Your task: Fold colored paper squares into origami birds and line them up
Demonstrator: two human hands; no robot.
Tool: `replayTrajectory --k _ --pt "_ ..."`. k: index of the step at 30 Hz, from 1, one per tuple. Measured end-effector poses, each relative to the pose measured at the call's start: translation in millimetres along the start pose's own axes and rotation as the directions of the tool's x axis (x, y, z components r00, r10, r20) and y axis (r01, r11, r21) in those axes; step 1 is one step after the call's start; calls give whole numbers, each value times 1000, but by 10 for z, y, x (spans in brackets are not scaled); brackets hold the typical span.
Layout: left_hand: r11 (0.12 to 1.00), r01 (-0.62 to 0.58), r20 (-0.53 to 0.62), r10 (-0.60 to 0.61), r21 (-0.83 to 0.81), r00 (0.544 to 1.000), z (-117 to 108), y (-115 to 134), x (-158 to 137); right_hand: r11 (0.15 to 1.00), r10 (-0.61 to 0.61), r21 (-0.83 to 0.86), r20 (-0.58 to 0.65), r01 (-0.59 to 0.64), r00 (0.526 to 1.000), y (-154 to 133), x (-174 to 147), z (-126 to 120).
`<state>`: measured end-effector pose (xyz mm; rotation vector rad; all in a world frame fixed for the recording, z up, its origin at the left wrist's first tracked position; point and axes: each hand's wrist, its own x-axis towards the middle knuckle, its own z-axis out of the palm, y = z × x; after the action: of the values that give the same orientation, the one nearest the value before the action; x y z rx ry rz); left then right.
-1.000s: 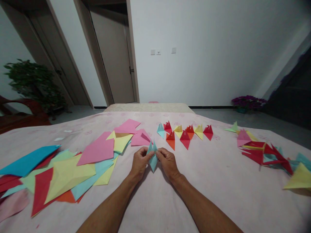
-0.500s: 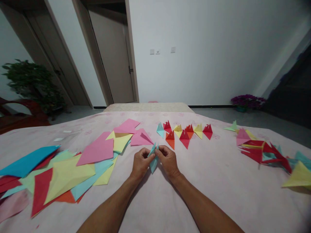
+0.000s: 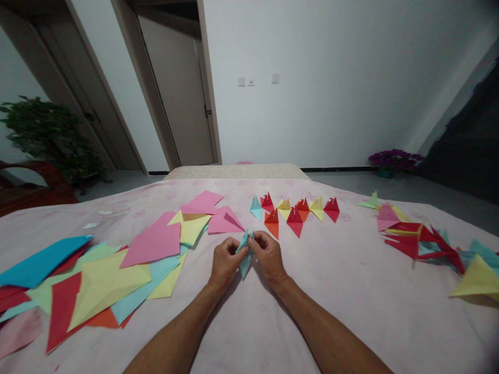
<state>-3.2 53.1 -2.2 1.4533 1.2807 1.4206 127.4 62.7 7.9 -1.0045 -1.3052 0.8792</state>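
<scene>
Between my two hands, above the middle of the table, is a light blue folded paper crane (image 3: 244, 265) with its broad point downward. My left hand (image 3: 226, 259) pinches its left side between thumb and fingers. On the other side, my right hand (image 3: 268, 257) grips a narrow upper point, and the fingertips hide part of the paper. Just beyond my hands stand several small folded paper cranes, among them a light blue one (image 3: 255, 209), an orange one (image 3: 272, 224), a red one (image 3: 331, 210) and a yellow one (image 3: 317, 209).
Loose coloured paper sheets lie at the left, with a yellow sheet (image 3: 113, 283) and a pink sheet (image 3: 156, 241) on top. At the right are more folded papers, including a red one (image 3: 401, 241) and a yellow one (image 3: 477, 280). A pale pink cloth (image 3: 331, 322) covers the table.
The whole view has shifted slightly. Both hands keep their hold on the light blue paper crane, with barely any movement of the fingers.
</scene>
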Motion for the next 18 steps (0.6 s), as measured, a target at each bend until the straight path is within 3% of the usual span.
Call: replayTrajectory --k 18 --pt "998 -44 -35 45 53 998 35 -3 -17 996 -24 -93 -59 18 998 -25 -3 23"
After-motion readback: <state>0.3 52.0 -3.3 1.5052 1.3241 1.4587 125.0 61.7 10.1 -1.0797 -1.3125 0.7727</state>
